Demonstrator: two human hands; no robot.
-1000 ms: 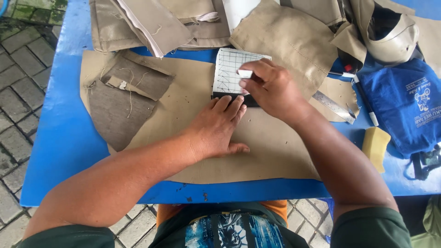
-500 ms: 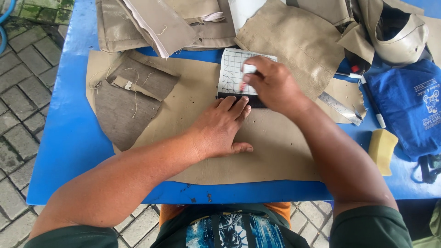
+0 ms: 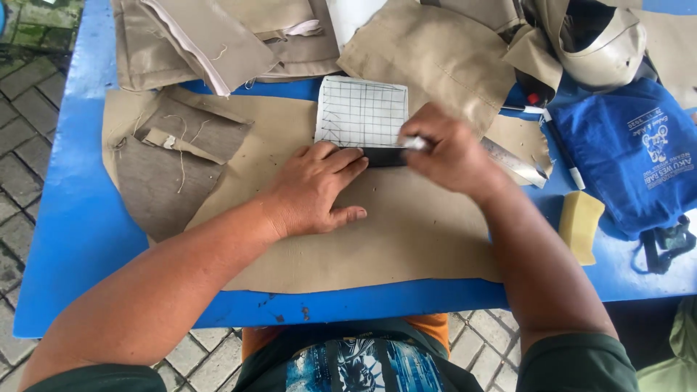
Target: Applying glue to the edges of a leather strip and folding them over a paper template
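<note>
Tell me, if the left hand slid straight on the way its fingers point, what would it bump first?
Probably the black strip: the left hand lies flat on the tan sheet, fingertips at that strip, with the grid paper just beyond.

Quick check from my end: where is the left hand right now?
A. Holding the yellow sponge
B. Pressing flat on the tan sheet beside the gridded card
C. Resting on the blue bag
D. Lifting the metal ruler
B: the left hand lies palm-down on the tan sheet, fingertips at the lower edge of the gridded card; the sponge, ruler and bag lie off to the right, apart from it.
</note>
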